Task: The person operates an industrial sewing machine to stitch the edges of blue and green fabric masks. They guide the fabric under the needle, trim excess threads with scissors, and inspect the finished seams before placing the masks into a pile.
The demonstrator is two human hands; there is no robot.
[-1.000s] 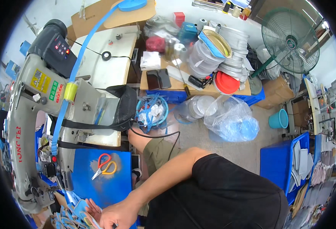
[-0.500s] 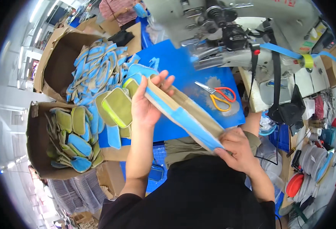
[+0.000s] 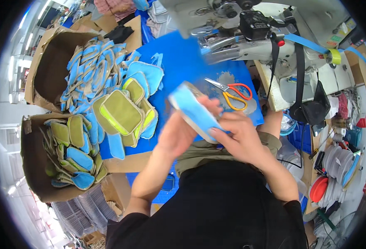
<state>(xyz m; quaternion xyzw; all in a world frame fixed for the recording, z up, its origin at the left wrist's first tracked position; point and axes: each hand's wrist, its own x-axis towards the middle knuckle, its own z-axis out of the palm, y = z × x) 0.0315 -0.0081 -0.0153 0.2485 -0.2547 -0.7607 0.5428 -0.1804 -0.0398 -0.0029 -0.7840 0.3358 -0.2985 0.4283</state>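
A blue-and-tan fabric band is held up over the blue tabletop, its left end smeared by motion. My right hand grips its near right end, thumb pressed on the blue face. Behind the band is my left hand, its fingers showing past the far edge and the band running across it; the thumb is hidden. Scissors with one red and one yellow handle lie beyond my hands. To the left sits a pile of rounded olive-and-blue fabric pads, with paler blue pieces behind it.
Over the table's far right stands a sewing machine, with blue tape feeding into it. At left, one carton has blue-and-tan bands heaped beside it; a nearer carton holds pads. Stacked sheets sit below.
The band has gone from stretched out long to bunched and shorter. My hands have come closer together, the left moving right and nearer me. The view has shifted slightly.
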